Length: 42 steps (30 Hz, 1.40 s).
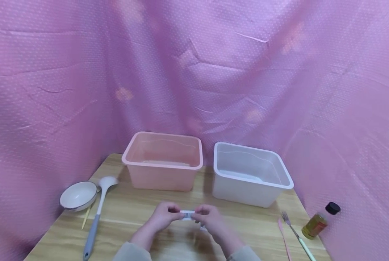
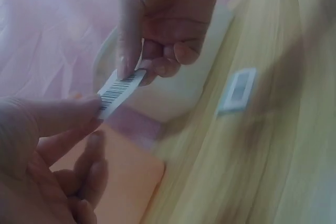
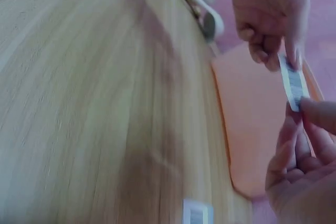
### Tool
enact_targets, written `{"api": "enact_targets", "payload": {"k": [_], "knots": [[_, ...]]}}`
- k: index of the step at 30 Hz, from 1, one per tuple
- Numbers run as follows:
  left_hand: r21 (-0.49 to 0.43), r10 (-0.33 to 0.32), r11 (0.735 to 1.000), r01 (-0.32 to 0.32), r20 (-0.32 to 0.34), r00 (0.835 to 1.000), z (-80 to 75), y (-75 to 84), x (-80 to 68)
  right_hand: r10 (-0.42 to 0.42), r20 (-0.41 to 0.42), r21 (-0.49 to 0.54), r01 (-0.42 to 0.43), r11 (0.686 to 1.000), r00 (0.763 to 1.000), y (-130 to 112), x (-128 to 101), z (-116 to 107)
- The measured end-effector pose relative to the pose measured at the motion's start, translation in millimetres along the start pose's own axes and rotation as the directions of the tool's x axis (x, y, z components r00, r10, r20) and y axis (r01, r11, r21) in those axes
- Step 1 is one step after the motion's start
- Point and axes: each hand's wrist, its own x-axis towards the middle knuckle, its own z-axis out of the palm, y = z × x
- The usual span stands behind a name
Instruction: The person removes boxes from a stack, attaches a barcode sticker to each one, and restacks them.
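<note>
Both hands meet over the front middle of the table, holding a small white barcode label [image 1: 187,215] between them. My left hand [image 1: 162,217] pinches one end of it between thumb and forefinger. The other end is pinched by my right hand [image 1: 210,220]. In the left wrist view the black bars of the label [image 2: 118,92] face up, stretched between both thumbs. A second small white piece with a printed patch [image 2: 237,91] lies on the wood below the hands; the right wrist view shows part of this printed piece [image 3: 197,212] at its bottom edge.
Behind the hands stand a pink bin [image 1: 163,177] and a white bin [image 1: 243,192]. At left are a white bowl [image 1: 78,195], a grey-handled ladle [image 1: 98,214] and a yellow stick [image 1: 86,217]. At right lie a pink utensil [image 1: 284,239] and a fork [image 1: 298,235], beside a capped bottle [image 1: 316,224].
</note>
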Motion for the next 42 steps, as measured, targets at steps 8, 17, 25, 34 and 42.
{"api": "enact_targets", "payload": {"k": [8, 17, 25, 34, 42], "knots": [[-0.014, -0.082, 0.997, 0.081, -0.195, 0.977, -19.9, -21.3, -10.8, -0.127, -0.121, -0.057, 0.121, 0.991, 0.984, -4, 18, 48], [0.017, -0.043, 0.998, 0.055, -0.417, 0.908, -33.4, -44.4, -2.1, -0.270, -0.030, -0.267, 0.252, 0.930, 0.962, -9, 43, 79], [0.118, 0.019, 0.993, 0.029, -0.389, 0.921, -47.0, -45.8, 26.2, -0.314, 0.047, -0.312, 0.313, 0.897, 0.948, -14, 72, 87], [0.130, 0.077, 0.991, -0.026, -0.402, 0.912, -51.4, -43.5, 60.4, -0.269, -0.030, -0.258, 0.253, 0.932, 0.963, -21, 103, 95], [0.091, 0.030, 0.996, 0.010, -0.424, 0.905, -51.4, -47.1, 70.9, -0.161, -0.053, -0.193, 0.148, 0.970, 0.985, -26, 113, 100]]}}
